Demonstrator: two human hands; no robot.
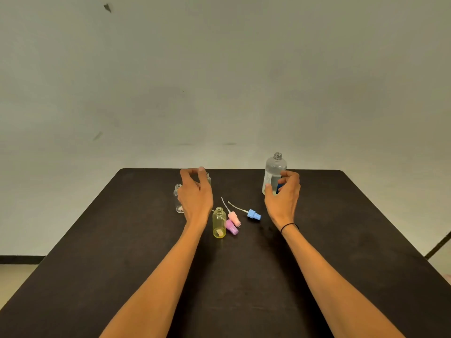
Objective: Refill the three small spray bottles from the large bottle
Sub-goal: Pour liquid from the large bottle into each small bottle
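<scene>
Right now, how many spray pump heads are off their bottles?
3, lying mid-table: blue spray head, pink spray head, purple spray head beside the yellow bottle. None seem hidden.

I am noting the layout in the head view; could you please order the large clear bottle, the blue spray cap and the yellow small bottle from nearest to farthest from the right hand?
From the right hand:
1. Large clear bottle, at its fingertips.
2. Blue spray cap, lying to its left.
3. Yellow small bottle, further left, mid-table.
</scene>
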